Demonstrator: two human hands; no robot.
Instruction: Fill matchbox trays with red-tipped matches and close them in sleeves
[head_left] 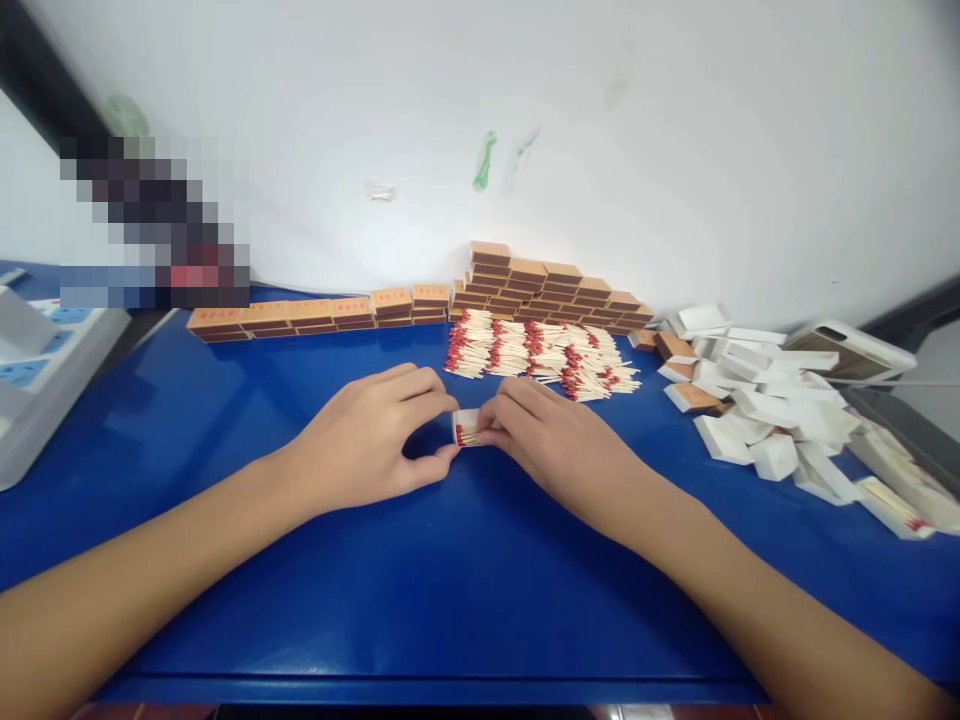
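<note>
My left hand (pixel 371 435) and my right hand (pixel 551 440) meet at the middle of the blue table (pixel 450 590). Between their fingertips sits a small white matchbox tray (pixel 466 428) holding red-tipped matches. Both hands pinch it, the left from the left end, the right from the right end. Just behind them lies a spread pile of loose matches (pixel 536 355) with red heads.
Stacked brown matchboxes (pixel 547 285) stand by the wall, with a lower row (pixel 315 315) running left. A heap of white inner trays (pixel 757 400) lies at the right, beside a phone (pixel 851 350). A white power strip (pixel 37 370) sits at the left edge.
</note>
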